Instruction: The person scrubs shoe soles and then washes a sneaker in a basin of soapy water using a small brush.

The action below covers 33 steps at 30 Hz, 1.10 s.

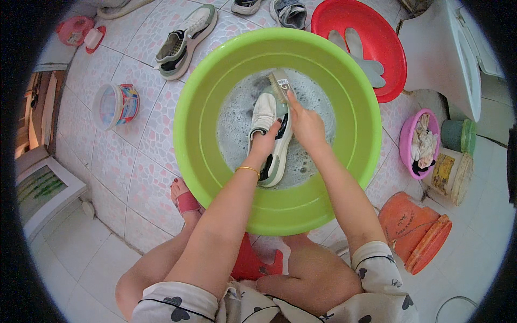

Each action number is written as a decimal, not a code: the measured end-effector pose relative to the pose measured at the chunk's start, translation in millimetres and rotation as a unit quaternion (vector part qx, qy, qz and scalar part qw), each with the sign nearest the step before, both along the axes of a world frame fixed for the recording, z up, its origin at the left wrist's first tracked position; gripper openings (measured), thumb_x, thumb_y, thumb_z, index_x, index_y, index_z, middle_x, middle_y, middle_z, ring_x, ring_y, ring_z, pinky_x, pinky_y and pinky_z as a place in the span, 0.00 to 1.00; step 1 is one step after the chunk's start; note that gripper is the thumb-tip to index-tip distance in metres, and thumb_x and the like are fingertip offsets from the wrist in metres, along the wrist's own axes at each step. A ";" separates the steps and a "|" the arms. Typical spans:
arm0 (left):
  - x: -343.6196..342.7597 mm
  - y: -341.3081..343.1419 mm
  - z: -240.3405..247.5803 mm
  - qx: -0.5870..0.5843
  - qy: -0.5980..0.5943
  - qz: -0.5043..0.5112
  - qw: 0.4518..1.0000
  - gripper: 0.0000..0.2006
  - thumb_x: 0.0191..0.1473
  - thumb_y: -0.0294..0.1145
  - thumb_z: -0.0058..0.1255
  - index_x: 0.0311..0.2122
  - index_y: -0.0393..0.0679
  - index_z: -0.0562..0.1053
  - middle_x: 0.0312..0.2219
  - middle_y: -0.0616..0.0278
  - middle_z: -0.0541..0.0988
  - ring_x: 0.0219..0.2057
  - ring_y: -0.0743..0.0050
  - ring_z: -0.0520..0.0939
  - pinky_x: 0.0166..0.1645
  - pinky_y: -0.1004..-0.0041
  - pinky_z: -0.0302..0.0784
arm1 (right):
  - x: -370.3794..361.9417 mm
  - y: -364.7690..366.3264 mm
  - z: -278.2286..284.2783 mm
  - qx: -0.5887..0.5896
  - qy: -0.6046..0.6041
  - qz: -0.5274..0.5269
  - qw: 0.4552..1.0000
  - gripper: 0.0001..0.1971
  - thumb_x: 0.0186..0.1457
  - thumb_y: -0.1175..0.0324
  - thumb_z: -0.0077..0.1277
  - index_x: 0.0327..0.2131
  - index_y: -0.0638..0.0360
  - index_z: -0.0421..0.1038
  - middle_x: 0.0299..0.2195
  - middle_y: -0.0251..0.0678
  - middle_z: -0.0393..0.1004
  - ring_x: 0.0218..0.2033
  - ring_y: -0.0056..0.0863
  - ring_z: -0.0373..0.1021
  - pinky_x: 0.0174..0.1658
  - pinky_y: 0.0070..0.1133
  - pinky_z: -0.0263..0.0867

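A white sneaker [265, 114] with black and grey-green parts lies in soapy water inside a big green basin [199, 156]. My left hand [264, 142] reaches into the shoe's opening and grips it, the fingers partly hidden inside. With my right hand [307, 123] I hold a scrub brush [280, 85], its bristles against the toe side of the sneaker. Foam and bubbles float on the greyish water around the shoe.
Another sneaker [186, 43] stands on the tiles beyond the basin. Insoles [361, 56] lie in a red basin [390, 51]. A clear tub [116, 106] is at left; a pink basket [407, 142] of cloths and an orange bucket [406, 223] stand at right.
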State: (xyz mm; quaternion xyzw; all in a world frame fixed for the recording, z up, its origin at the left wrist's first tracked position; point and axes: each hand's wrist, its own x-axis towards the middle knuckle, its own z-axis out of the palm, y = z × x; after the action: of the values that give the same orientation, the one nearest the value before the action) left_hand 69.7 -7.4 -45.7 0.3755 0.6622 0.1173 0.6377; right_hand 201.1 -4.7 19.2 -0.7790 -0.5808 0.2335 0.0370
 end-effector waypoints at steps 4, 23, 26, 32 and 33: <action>6.8 -2.8 14.6 -0.033 0.055 0.012 0.998 0.38 0.42 0.53 0.51 0.49 0.27 0.61 0.47 0.50 0.67 0.47 0.63 0.69 0.51 0.73 0.60 | 57.4 -48.2 -50.7 0.118 0.082 -0.048 0.988 0.30 0.50 0.72 0.39 0.57 0.36 0.47 0.21 0.53 0.69 0.22 0.48 0.68 0.28 0.38 0.64; -25.0 -3.7 -38.0 -0.036 -0.136 0.126 0.982 0.28 0.47 0.44 0.50 0.48 0.32 0.64 0.44 0.57 0.70 0.44 0.69 0.71 0.49 0.75 0.62 | -42.2 -117.2 49.1 -0.024 0.070 -0.026 0.997 0.28 0.51 0.74 0.40 0.57 0.42 0.50 0.24 0.48 0.68 0.22 0.43 0.68 0.27 0.32 0.64; -10.4 -3.5 -13.6 -0.086 -0.245 0.143 0.955 0.27 0.50 0.45 0.47 0.49 0.33 0.64 0.44 0.58 0.70 0.44 0.70 0.71 0.48 0.75 0.64 | -32.4 -119.9 31.7 -0.010 -0.003 0.017 1.000 0.31 0.48 0.76 0.42 0.56 0.39 0.51 0.21 0.47 0.67 0.16 0.42 0.66 0.21 0.32 0.63; -8.7 -10.8 -0.2 -0.128 -0.381 0.305 0.863 0.21 0.55 0.47 0.36 0.48 0.42 0.64 0.41 0.59 0.71 0.40 0.67 0.72 0.46 0.70 0.67 | -50.4 -26.3 -1.6 0.136 -0.002 0.052 0.989 0.31 0.48 0.74 0.42 0.56 0.35 0.50 0.19 0.44 0.67 0.15 0.43 0.66 0.19 0.33 0.64; -4.2 -13.3 5.1 -0.136 -0.382 0.336 0.850 0.21 0.56 0.47 0.36 0.48 0.42 0.64 0.41 0.59 0.71 0.40 0.66 0.72 0.46 0.69 0.67 | -48.3 -33.1 -0.2 0.133 -0.002 0.052 0.990 0.31 0.48 0.74 0.42 0.56 0.35 0.50 0.19 0.44 0.67 0.15 0.43 0.66 0.19 0.33 0.64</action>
State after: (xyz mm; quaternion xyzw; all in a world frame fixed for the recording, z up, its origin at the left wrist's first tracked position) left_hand 65.4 -20.7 -40.6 -0.0350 0.4618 0.3673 0.8066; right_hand 152.8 -37.8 18.9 -0.7366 -0.6461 0.1542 0.1272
